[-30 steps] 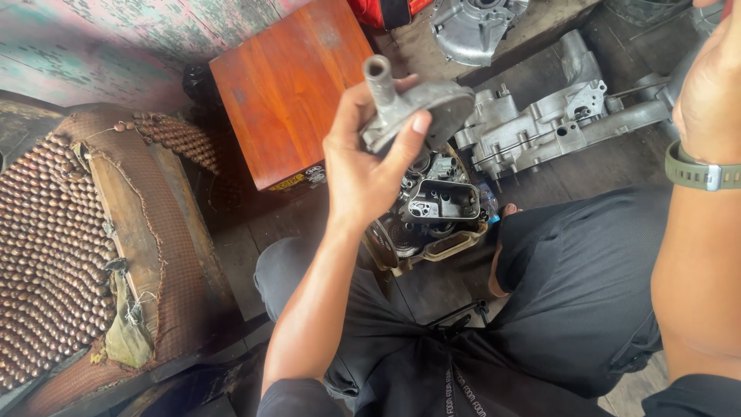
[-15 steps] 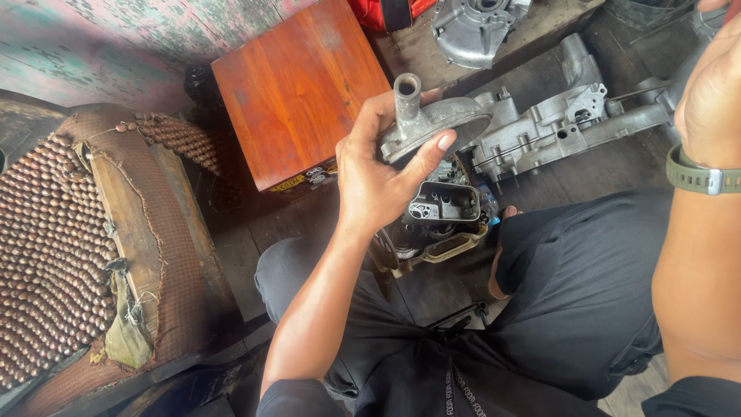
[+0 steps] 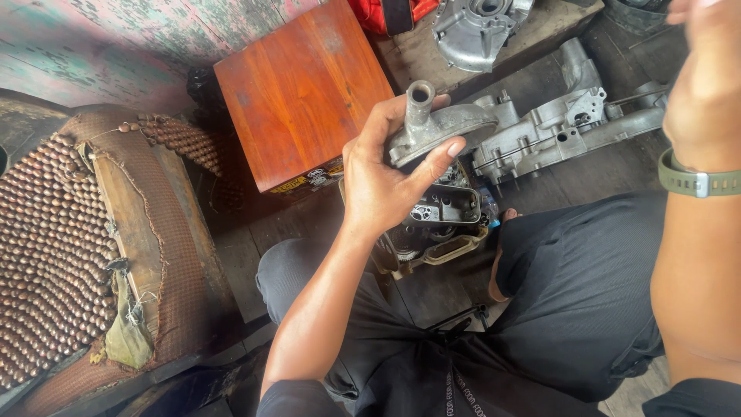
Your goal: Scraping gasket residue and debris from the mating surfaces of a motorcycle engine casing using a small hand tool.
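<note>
Holding a grey cast metal cover (image 3: 440, 127) up over the lap, the left hand (image 3: 386, 181) is clamped on it: thumb pressed across the domed face, fingers wrapped behind. The cover's short tube (image 3: 419, 104) now points toward 12 o'clock; a second ago it leaned toward 11, and the part sat further left and higher in view. So the hand has turned the cover and brought it lower and nearer, which reads as the piece being looked over from another side rather than set down or fitted yet.

The right hand (image 3: 706, 85) is raised at 2 o'clock, close to the camera and partly cut off by the frame edge, much where it was before; a grey-green watch (image 3: 698, 181) sits on its wrist. It holds nothing that shows, but whether its fingers are spread or curled cannot be told. The hands are well apart.

Just below the cover, at 6 o'clock from it, a black housing (image 3: 444, 208) rests between the knees on the plank floor (image 3: 587, 174). A long engine case (image 3: 563, 127) lies at 3 o'clock from the cover, with another casting (image 3: 478, 23) at 1 o'clock. A red-brown wooden box (image 3: 305, 93) stands at 9 o'clock, and a beaded seat (image 3: 54, 255) further left.
</note>
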